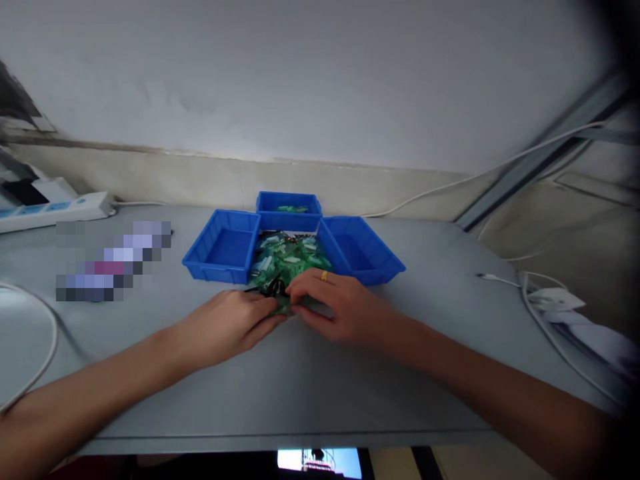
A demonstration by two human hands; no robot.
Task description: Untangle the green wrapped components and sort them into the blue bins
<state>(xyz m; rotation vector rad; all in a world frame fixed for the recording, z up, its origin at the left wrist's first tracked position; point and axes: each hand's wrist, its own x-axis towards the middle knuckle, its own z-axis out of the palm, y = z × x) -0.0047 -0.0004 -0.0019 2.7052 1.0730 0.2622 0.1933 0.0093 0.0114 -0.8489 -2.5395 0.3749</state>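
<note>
A heap of small green plastic packets [290,257], with pale and dark pieces showing in them, lies between three blue bins. At the heap's near edge my left hand [235,320] is closed, its thumb and fingers pinching the edge of a green packet [283,307]. From the other side my right hand [345,303], with a ring on one finger, pinches the same packet. The fingers partly cover it, so its contents cannot be made out. Several green packets [293,209] lie inside the back blue bin [289,220].
Blue bins stand left [216,273] and right [385,272] of the heap on a grey table [300,393]. A power strip [75,209] and a blurred-out object [115,260] are at left. White cables [535,327] lie at right. Behind is a wall [300,87].
</note>
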